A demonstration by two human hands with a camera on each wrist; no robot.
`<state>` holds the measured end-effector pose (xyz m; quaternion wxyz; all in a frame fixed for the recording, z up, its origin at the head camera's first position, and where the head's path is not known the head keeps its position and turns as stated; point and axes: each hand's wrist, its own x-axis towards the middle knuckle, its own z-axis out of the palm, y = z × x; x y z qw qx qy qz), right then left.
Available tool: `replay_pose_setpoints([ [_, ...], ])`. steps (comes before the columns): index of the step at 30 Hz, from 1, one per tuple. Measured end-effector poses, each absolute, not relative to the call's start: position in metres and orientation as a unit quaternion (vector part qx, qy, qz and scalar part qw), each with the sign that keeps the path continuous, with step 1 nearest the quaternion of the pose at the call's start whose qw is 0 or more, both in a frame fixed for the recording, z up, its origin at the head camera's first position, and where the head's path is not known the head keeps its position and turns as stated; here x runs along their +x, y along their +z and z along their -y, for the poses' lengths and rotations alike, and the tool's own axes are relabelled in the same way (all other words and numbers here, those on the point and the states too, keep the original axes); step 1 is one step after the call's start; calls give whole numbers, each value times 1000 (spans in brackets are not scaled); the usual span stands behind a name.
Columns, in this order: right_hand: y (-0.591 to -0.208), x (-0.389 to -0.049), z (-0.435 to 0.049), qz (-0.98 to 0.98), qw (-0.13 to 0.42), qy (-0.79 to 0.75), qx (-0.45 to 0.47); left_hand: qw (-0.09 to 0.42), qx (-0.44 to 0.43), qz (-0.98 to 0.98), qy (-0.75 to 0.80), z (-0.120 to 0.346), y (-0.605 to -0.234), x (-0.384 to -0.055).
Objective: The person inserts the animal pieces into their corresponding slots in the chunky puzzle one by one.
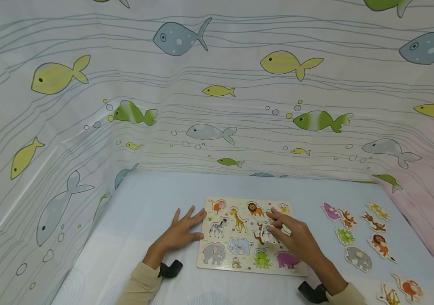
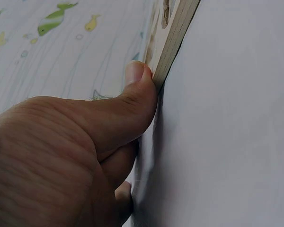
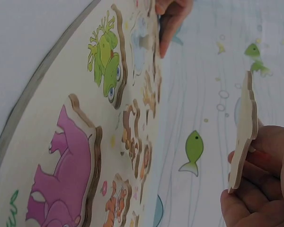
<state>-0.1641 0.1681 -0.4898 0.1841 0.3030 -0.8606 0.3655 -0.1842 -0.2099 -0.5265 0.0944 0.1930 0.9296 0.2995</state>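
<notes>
A wooden animal puzzle board (image 1: pixel 224 267) lies flat on the table. My right hand (image 1: pixel 297 235) pinches a zebra puzzle piece (image 1: pixel 266 234) over the board's right half. In the right wrist view that piece (image 3: pixel 246 127) is raised off the board, its plain wooden side showing. My left hand (image 1: pixel 182 231) rests at the board's left edge with fingers spread. Its thumb (image 2: pixel 139 97) touches the board's side in the left wrist view. A blue elephant piece (image 1: pixel 239 246) with a knob sits in its recess. The zebra recess (image 1: pixel 218 228) is at the board's left.
Loose pieces lie right of the board: a purple hippo (image 1: pixel 330 211), a tiger (image 1: pixel 348 219), a frog (image 1: pixel 344 235), a grey elephant (image 1: pixel 358 258), a lion (image 1: pixel 380 245), a monkey (image 1: pixel 410 289) and a giraffe (image 1: pixel 389 295), among others. A fish-patterned curtain (image 1: pixel 217 110) stands behind the table.
</notes>
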Motion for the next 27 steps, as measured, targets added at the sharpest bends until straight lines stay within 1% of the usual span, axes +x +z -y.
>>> replay_pose_setpoints([
  [7, -491, -170, -155, 861, 168, 378, 296, 92, 201, -928, 300, 211, -527, -184],
  [22, -490, -180, -133, 855, 161, 389, 302, 90, 196, -931, 295, 211, -528, -185],
  [27, -491, -182, -125, 841, 176, 398, 323, 92, 197, -930, 296, 211, -527, -185],
])
